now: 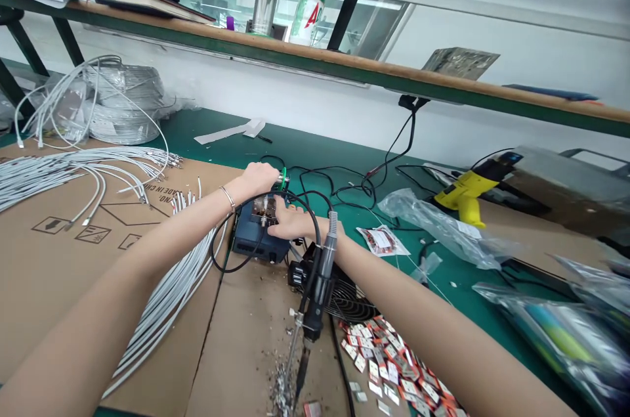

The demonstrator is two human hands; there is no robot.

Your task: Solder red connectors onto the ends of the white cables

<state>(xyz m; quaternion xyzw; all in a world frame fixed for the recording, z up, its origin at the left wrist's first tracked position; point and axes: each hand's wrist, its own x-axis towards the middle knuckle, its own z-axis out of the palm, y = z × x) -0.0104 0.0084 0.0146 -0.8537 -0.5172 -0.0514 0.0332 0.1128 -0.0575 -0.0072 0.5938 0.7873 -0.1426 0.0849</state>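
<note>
My left hand (260, 178) reaches to the back of a small dark blue box (251, 238). Its fingers are curled closed beside a green-edged round part (284, 178); what they hold is hidden. My right hand (291, 220) lies against the right side of the metal parts (264, 210) on top of the box, thumb and finger apart. Some of its fingers are out of sight. A soldering iron (322, 285) stands clamped in front of my right wrist, tip down, its black cable looping across both hands.
White cable bundles (177, 292) lie on cardboard (123, 259) at left. Small red-and-white pieces (388, 364) are heaped beside a black fan (349, 299). A yellow heat gun (467, 190) and plastic bags (443, 233) are at right. A shelf (275, 46) crosses behind.
</note>
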